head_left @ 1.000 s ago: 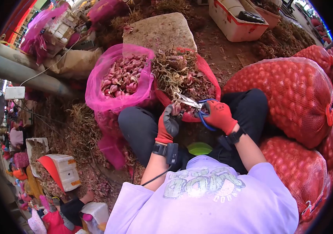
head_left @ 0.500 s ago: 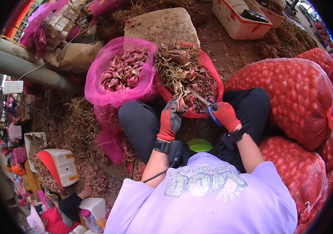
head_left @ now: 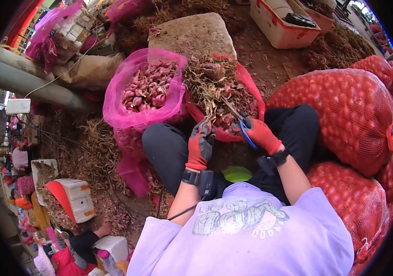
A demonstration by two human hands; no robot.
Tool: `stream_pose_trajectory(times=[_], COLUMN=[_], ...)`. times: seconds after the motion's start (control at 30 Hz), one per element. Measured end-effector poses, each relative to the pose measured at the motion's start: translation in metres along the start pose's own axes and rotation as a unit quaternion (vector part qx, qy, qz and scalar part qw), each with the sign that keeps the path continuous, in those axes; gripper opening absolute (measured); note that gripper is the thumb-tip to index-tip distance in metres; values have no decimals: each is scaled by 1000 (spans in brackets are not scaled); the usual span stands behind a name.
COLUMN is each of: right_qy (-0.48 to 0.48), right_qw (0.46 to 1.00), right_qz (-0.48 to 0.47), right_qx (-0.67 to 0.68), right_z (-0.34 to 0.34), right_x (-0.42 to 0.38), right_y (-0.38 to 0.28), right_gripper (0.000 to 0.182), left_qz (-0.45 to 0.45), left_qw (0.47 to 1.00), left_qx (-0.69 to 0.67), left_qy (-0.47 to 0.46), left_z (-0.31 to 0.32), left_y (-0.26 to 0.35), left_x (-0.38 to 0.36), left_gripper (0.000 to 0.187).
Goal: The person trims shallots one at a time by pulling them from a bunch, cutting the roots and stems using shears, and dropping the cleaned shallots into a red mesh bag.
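My left hand (head_left: 200, 143), in a red and grey glove, is closed at the near edge of a red mesh bag (head_left: 247, 76). Dry shallot stems (head_left: 211, 109) rise from its fingertips; the bulb in its grip is mostly hidden. My right hand (head_left: 261, 135), gloved in red, grips scissors (head_left: 235, 110) by their blue handles, with the blades pointing up and left over the bag. Dried stalks and loose skins fill that bag. Left of it, a pink mesh bag (head_left: 109, 110) stands open, with trimmed shallots (head_left: 146, 89) inside.
Full red mesh sacks (head_left: 339, 110) are stacked at my right. A pale slab (head_left: 192, 34) lies beyond the bags, and foam boxes (head_left: 284, 32) stand at the upper right. Dried stalks (head_left: 97, 147) litter the ground at left. Another person's leg (head_left: 86, 244) shows at lower left.
The scissors and right hand have shifted slightly left and down. My left fingers have moved a little left, and the pinkish bulb at their tips is now mostly covered.
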State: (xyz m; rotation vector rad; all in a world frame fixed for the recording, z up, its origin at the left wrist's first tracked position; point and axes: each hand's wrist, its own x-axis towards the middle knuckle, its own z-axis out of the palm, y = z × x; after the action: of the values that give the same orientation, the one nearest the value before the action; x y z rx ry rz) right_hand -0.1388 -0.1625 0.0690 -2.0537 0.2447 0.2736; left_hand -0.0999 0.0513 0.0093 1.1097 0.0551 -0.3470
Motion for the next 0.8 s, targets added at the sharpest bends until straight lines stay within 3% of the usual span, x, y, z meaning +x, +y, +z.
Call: stream_pose_trajectory(times=[0.07, 0.13, 0.17, 0.27, 0.37, 0.47, 0.57, 0.67, 0.7, 0.8], right_qy=[-109, -200, -190, -286, -246, -227, -147, -182, -153, -104], right_qw=[989, 945, 927, 873, 924, 958, 985, 975, 985, 989], right_qz=[63, 135, 116, 148, 131, 110, 32, -9, -24, 29], right_qx=[84, 219, 303, 365, 263, 139, -84, 126, 82, 102], right_z=[-11, -15, -11, -14, -5, 0, 14, 13, 19, -4], right_x=[-13, -29, -39, -44, -34, -11, 19, 26, 38, 25], right_y=[3, 12, 3, 5, 8, -4, 12, 15, 45, 29], right_gripper=[40, 36, 20, 22, 33, 35, 37, 39, 38, 38], left_qz=[-114, -100, -94, -104, -85, -20, -31, -29, -36, -52], left_qw=[984, 987, 988, 987, 991, 998, 996, 998, 998, 998], left_qx=[-116, -121, -122, -113, -105, 62, 84, 60, 43, 20], left_qy=[66, 45, 34, 44, 15, -10, 10, 1, -3, -19], left_z=[-2, -2, -1, 6, 3, 2, 7, -1, -2, 6], left_y=[10, 9, 9, 14, 13, 11, 18, 13, 12, 17], left_x=[-3, -11, -14, -18, -17, -20, -22, -19, -19, -19], left_gripper=[26, 27, 28, 29, 28, 29, 30, 31, 31, 30])
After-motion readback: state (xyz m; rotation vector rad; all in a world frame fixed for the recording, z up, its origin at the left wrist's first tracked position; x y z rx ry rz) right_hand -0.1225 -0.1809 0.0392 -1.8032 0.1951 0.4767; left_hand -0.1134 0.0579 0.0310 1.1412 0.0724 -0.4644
